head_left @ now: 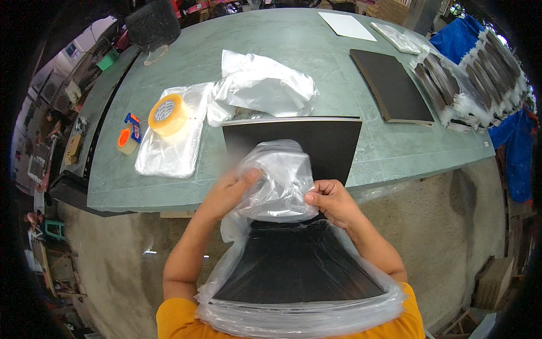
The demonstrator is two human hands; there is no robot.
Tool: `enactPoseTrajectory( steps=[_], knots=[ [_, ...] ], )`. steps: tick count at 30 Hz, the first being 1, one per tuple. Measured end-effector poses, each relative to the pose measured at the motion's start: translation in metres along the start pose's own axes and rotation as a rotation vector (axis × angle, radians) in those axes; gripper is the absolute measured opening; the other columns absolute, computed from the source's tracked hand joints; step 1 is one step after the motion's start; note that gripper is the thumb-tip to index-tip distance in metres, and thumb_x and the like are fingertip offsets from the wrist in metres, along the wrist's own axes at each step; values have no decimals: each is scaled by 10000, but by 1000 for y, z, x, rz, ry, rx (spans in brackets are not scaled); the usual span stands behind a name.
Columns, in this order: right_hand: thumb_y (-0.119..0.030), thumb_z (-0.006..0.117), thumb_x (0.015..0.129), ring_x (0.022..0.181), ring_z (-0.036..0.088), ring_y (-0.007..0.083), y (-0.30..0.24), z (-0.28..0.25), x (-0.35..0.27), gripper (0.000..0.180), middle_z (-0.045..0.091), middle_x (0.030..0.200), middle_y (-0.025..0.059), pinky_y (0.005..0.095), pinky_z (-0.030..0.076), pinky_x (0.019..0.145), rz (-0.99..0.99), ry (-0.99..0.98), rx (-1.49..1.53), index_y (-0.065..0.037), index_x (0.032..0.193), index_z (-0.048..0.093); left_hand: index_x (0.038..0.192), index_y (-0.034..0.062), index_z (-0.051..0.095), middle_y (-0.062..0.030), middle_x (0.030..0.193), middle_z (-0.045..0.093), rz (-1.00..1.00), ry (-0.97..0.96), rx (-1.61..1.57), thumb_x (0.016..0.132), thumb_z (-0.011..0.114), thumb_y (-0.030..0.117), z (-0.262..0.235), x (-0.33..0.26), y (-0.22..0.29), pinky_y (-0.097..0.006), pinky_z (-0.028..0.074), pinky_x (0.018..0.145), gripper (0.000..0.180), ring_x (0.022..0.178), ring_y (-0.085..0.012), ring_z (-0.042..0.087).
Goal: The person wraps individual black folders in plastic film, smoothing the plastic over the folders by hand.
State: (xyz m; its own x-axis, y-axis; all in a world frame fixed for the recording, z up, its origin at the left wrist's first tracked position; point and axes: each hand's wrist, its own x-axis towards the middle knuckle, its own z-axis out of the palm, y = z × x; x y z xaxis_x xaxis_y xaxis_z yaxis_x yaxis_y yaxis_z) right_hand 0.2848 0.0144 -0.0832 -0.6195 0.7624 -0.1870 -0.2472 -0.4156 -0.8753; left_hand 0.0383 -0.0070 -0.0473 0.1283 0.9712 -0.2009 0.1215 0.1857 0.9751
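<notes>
A bunched clear plastic bag spreads between my hands above the table's near edge. My right hand pinches its right edge between thumb and fingers. My left hand is closed on its left side, thumb on top; its other fingers are partly hidden and blurred. Below, a stack of black flat panels in clear plastic sleeves lies against my body. I cannot tell whether the held plastic joins the top sleeve. Just behind my hands is a bare black panel, overhanging the table's near edge and partly covered by the plastic.
On the green table at left, a tape roll sits on flat plastic bags, beside a small tape dispenser. Crumpled plastic lies at centre. To the right are a black panel stack, wrapped panels and white paper.
</notes>
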Motion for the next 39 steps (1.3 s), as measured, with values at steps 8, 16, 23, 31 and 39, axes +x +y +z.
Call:
enactPoseTrajectory(
  steps=[8,16,23,31,39],
  knots=[
    [-174,659,737,673,568,95,-4,10,1,210,592,762,43,231,471,593,-8,-3,235,-20,834,554,960,48,463,-14,676,513,316,24,283,734,621,73,48,-20,32,-222,394,511,278,584,-70,484],
    [-151,614,773,617,537,89,-7,-3,-3,202,578,750,39,204,431,528,-6,-37,117,-5,896,548,1063,62,417,-24,705,530,112,-290,-86,695,642,-16,57,4,15,-170,369,451,438,583,-46,498],
    [-102,572,789,688,562,112,1,-30,-6,97,578,758,31,239,467,622,-167,-17,627,-26,845,549,780,3,581,-74,703,521,404,-100,385,723,583,57,22,-6,-27,-270,403,576,78,656,-154,514],
    [-93,556,796,741,584,141,-24,-96,-52,183,601,849,77,267,490,691,-240,372,347,4,950,538,974,-55,529,-93,847,585,-108,1302,222,792,450,58,-219,-141,-183,-277,441,660,228,751,-171,547],
    [-145,599,784,661,567,120,-30,31,-9,137,583,736,37,239,473,575,38,-147,264,-20,800,545,772,43,582,-5,681,547,204,-46,60,776,595,171,12,-30,27,-229,397,548,129,570,-76,472]
  ],
)
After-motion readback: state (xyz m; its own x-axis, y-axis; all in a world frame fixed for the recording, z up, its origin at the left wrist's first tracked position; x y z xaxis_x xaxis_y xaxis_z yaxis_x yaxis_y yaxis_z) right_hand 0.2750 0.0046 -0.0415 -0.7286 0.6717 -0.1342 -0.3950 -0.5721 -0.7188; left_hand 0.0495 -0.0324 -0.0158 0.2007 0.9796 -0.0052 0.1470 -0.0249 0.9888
